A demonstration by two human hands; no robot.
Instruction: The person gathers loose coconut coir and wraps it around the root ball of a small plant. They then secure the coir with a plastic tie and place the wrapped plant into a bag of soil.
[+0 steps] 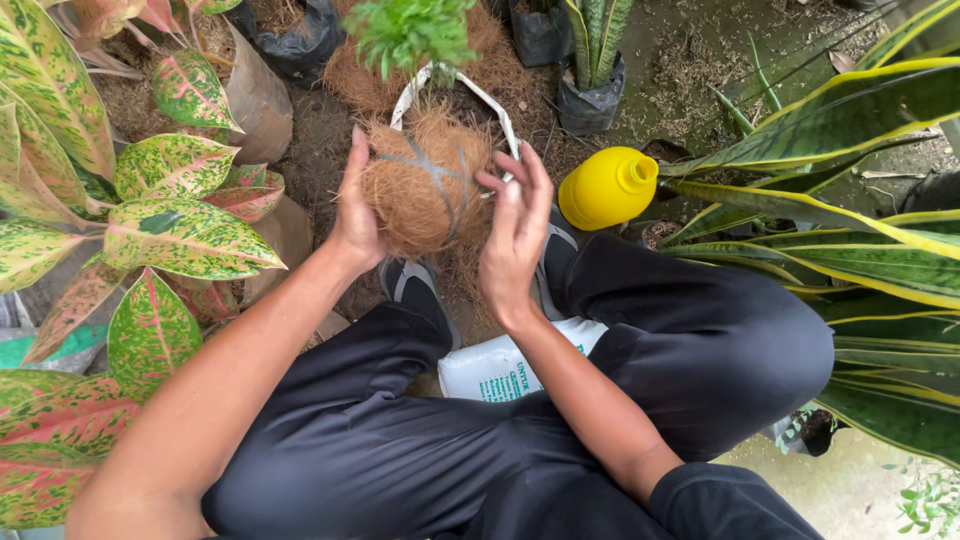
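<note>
The person's legs [560,420] in black trousers fill the near middle of the view, folded in a crouch, with dark shoes [420,290] set on the soil just beyond the knees. Along the left edge stands a plant with broad leaves speckled green, cream and pink [150,230], and along the right edge a plant with long stiff green blades edged in yellow [850,200]. Far across the ground sit black nursery bags [592,100], one of them holding an upright striped plant, beside heaps of brown fibre [360,80].

Between the shoes and the far bags, in the centre, is the coir ball [425,190]: a round bundle of brown coconut fibre bound with thin grey string, a leafy green sprig [410,35] rising from its top (the sprig is partly cut off by the upper edge). A white strap [470,90] loops up from the ball around the sprig's base.

The left hand [355,210] is cupped against the ball's left side, palm pressed on the fibre, fingers curled round it. The right hand [515,225] is at the ball's right side, fingertips pinched at the string and strap there.

Just right of the right hand lies a yellow plastic bottle [608,187] on its side, near the strap. Near the knees, below the hands, a white printed bag [500,365] pokes out between the legs.
</note>
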